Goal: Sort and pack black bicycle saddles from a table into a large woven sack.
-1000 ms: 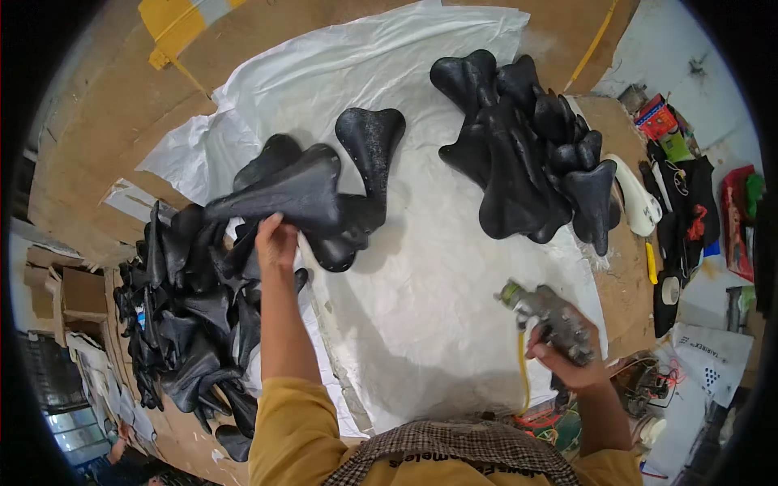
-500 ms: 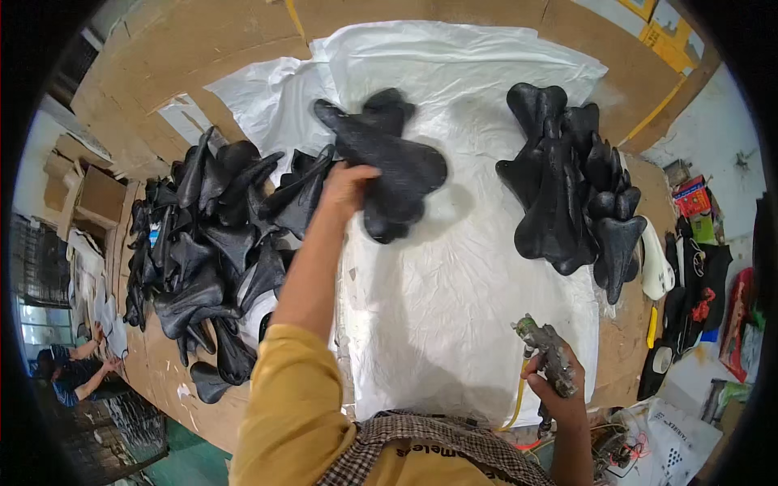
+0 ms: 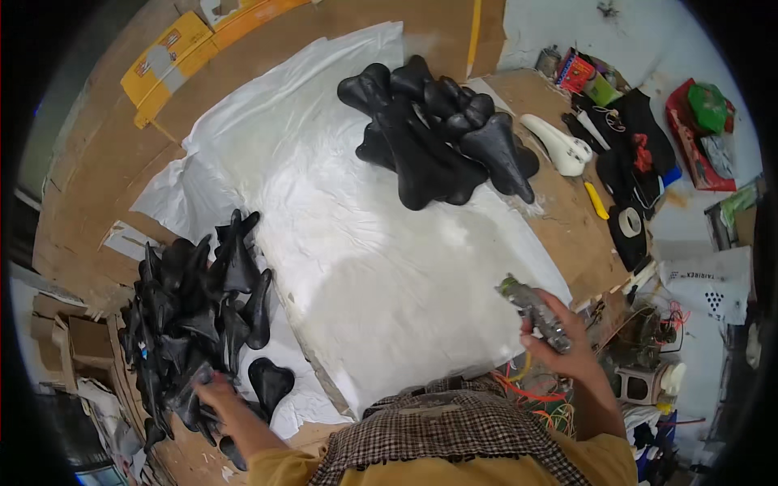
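Left hand (image 3: 215, 393): at the lower part of the left pile (image 3: 231, 328), over black saddle-shaped pieces. Fingers blurred by motion; a greyish-black piece (image 3: 188, 387) shows right at the fingertips, but cannot tell whether it is gripped or only touched.

Right hand (image 3: 561, 336): closed around a spray gun (image 3: 531, 309), grey, thickly crusted, greenish at the nozzle end. The gun is held above the right edge of the white sheet (image 3: 381, 283), nozzle toward upper left. A yellow hose (image 3: 523, 368) shows below the hand.

Left pile: many black pieces, overlapping at mixed angles, along the left side of the tabletop (image 3: 571, 239). One heart-ended piece (image 3: 270, 385) lies at the pile's right edge, on white sheeting.

Right pile (image 3: 421, 154): black pieces of the same shape, stacked closely on the far part of the sheet, well apart from both hands.

Right of that pile: a white saddle-shaped piece (image 3: 559, 146), a yellow-handled tool (image 3: 596, 200) and a roll of tape (image 3: 630, 221) resting on black material. A checked apron (image 3: 421, 425) fills the lower middle of the view.
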`<state>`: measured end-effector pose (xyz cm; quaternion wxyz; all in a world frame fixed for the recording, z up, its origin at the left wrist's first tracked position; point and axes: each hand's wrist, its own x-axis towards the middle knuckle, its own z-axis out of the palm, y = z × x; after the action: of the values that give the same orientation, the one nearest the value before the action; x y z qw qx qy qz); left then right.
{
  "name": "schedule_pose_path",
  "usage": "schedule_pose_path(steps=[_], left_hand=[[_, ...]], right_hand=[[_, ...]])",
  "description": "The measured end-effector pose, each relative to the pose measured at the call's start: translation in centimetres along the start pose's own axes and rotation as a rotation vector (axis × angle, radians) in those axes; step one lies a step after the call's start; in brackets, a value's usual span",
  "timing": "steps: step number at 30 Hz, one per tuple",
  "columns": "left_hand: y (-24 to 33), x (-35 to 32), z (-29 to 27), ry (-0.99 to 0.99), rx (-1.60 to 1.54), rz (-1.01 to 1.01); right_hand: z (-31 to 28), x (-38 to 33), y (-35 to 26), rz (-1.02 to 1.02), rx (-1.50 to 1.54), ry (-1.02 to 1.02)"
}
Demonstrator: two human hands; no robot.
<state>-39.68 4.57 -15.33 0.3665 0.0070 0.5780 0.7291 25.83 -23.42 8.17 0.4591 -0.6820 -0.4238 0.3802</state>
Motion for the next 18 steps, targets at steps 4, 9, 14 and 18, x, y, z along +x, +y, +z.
schedule_pose_path(steps=[4, 9, 14, 18], left_hand=[[-12.2, -5.4, -2.0, 0.051, 0.040, -0.415], [-18.3, -17.8, 10.6, -0.361, 0.239, -0.407], [-19.7, -27.7, 22.3, -0.644, 0.377, -0.326], [-23.1, -34.1, 29.9, -0.851, 0.553, -0.308]], right_hand=[[-2.4, -1.5, -0.3, -0.075, -0.021, 0.123], [-3.5, -0.6, -4.8, -0.194, 0.166, 0.244], [-8.0, -0.6, -1.4, -0.156, 0.052, 0.084], [-13.5, 0.2, 2.4, 0.039, 0.127, 0.006]])
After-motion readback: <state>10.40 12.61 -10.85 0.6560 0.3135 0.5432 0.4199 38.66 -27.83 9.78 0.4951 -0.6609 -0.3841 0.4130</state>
